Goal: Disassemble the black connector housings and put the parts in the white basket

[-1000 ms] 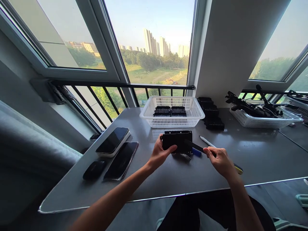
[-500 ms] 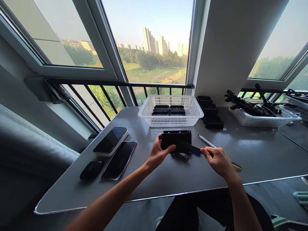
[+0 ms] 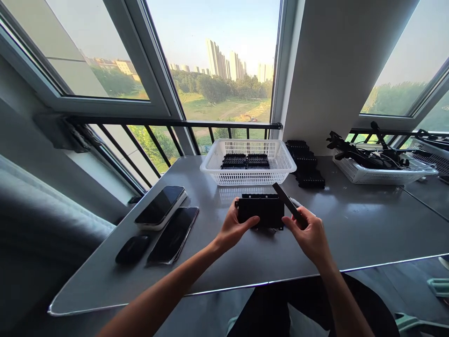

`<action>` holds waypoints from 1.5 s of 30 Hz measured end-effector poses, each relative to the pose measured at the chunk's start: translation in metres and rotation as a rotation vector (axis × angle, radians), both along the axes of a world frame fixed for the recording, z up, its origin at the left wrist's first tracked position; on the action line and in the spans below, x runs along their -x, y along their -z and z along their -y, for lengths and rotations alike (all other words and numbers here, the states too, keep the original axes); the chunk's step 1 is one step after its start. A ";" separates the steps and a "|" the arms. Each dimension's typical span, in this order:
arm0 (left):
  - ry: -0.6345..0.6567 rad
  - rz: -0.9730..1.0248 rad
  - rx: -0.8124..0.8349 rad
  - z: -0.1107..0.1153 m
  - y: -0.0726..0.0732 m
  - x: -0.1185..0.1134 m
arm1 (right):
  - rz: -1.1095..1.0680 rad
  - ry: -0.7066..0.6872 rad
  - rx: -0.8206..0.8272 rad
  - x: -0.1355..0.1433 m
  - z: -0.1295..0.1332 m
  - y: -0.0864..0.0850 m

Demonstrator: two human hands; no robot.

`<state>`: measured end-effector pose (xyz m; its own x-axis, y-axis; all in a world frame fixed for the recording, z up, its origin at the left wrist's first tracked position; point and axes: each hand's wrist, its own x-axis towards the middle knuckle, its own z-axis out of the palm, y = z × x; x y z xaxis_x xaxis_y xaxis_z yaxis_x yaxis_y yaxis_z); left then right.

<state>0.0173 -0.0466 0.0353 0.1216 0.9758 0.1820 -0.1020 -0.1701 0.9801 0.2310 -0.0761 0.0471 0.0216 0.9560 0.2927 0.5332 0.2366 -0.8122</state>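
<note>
In the head view, my left hand (image 3: 234, 227) grips a black rectangular plastic part (image 3: 261, 213) by its left end, thumb across the near face. The part is held above the desk, its slotted edge facing away. My right hand (image 3: 310, 236) is closed around a dark flat tool (image 3: 287, 202) that looks like a file. Its blade points up and to the left, by the part's upper right corner; its handle is hidden by the hand. My right thumb is at the part's right end. Behind that hand, a white pen (image 3: 294, 202) shows in part.
A white plastic basket (image 3: 247, 178) with black parts stands at the back, beside a stack of black parts (image 3: 308, 171). Another basket (image 3: 372, 175) at right holds tangled dark pieces and cables. Two phone-like devices (image 3: 161, 205) (image 3: 174, 234) and a black mouse (image 3: 133, 249) lie left.
The flat tool has come off the part's face and swung upward. My right hand has moved left to the part's end. The part has shifted slightly right and nearer.
</note>
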 end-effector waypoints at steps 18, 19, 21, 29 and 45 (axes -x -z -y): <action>0.054 -0.089 -0.217 0.012 0.026 -0.007 | -0.244 -0.045 0.094 0.025 0.010 0.001; 0.065 -0.137 -0.270 0.014 0.027 -0.008 | -0.271 -0.072 0.118 0.027 0.011 0.002; 0.093 -0.256 -0.405 0.015 0.028 -0.008 | -0.331 -0.126 0.161 0.031 0.012 0.004; 0.268 -0.560 -0.718 0.015 0.019 -0.006 | -0.396 -0.333 0.191 0.025 0.010 0.004; -0.043 0.006 -0.264 0.004 0.020 -0.007 | -0.327 -0.639 0.332 0.018 0.011 -0.011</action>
